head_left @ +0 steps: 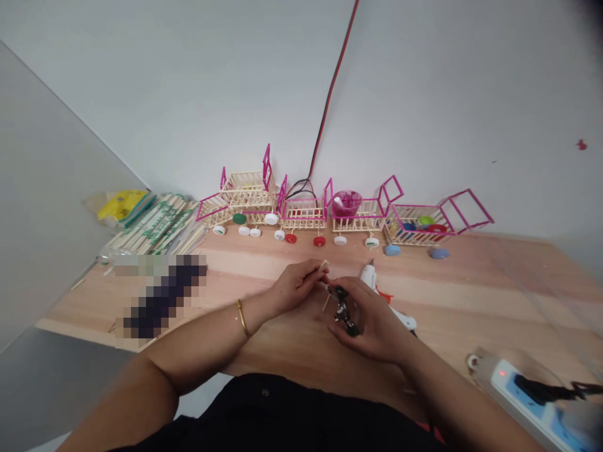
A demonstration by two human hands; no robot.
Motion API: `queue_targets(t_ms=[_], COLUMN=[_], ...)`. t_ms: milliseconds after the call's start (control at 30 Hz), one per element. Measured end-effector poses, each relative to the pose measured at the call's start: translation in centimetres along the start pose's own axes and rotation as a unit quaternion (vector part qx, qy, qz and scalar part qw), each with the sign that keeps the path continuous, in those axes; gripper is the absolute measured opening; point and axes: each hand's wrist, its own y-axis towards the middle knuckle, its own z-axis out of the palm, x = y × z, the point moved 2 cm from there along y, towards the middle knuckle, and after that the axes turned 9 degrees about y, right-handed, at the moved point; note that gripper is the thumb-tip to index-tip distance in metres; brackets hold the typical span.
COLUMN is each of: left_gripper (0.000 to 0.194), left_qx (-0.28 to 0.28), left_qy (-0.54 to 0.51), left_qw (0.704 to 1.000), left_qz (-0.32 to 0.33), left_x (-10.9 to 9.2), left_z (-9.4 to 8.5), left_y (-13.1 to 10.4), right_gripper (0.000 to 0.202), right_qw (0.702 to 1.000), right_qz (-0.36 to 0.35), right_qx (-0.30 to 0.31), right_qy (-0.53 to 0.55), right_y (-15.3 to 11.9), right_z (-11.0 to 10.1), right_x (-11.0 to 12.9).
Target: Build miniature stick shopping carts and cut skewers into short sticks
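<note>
My left hand [293, 287] is closed, with thumb and fingertips pinching a thin pale wooden stick [324, 266] above the middle of the table. Wrapped in my right hand [377, 323] is a small pair of pliers [343, 311] with metal parts and dark green handles. The head of the pliers points at my left fingertips, close to the stick; whether the jaws touch it cannot be made out. Another short length of stick [326, 304] shows just below my left fingers. Directly behind my right hand lies a white glue gun [369, 276] with an orange trigger.
Several stick-built carts [305, 216] with pink frames and bottle-cap wheels line the wall. A pink cup [347, 204] sits in one. Bundled sticks [157, 223] and a yellow bag [122, 206] lie left, near a blurred dark patch. A power strip [530, 402] is at front right.
</note>
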Motion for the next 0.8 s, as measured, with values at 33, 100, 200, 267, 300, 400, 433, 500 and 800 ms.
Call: queue_targets(t_ms=[33,100,200,267,300,400,433,500,800], left_gripper=[0.024,0.025,0.027,0.027,0.027,0.027,0.027,0.028,0.028], left_qx=[0.002,0.007,0.009,0.008,0.008,0.009,0.01,0.01,0.012], left_qy=[-0.002,-0.007,-0.01,-0.011,-0.011,-0.011,-0.011,-0.008,-0.015], left_qw=[1.0,1.0,1.0,1.0,1.0,1.0,1.0,1.0,1.0], left_qz=[0.0,-0.003,-0.006,-0.009,-0.01,-0.012,-0.011,-0.009,-0.02], left_x=[-0.02,-0.12,-0.32,-0.37,-0.36,-0.23,-0.18,-0.12,-0.22], left_z=[-0.01,-0.07,-0.19,-0.24,-0.25,-0.2,-0.18,-0.15,-0.1], left_y=[0.0,0.0,0.0,-0.02,-0.03,-0.07,-0.08,-0.07,-0.13], right_gripper=[0.055,0.052,0.049,0.049,0.049,0.049,0.049,0.049,0.032], right_qw=[1.0,1.0,1.0,0.999,0.999,0.999,0.999,0.999,0.996], right_qz=[0.001,0.003,0.009,0.013,0.013,0.014,0.015,0.014,0.065], right_qx=[-0.004,-0.013,-0.026,-0.03,-0.03,-0.036,-0.039,-0.045,-0.047], right_qy=[0.0,-0.002,-0.005,-0.01,-0.012,-0.018,-0.019,-0.018,0.049], right_y=[0.03,0.05,0.0,-0.07,-0.12,-0.23,-0.25,-0.25,-0.53], right_z=[-0.05,-0.15,-0.26,-0.26,-0.25,-0.2,-0.21,-0.27,-0.67], right_x=[-0.01,-0.01,0.05,0.08,0.08,0.09,0.11,0.18,0.04])
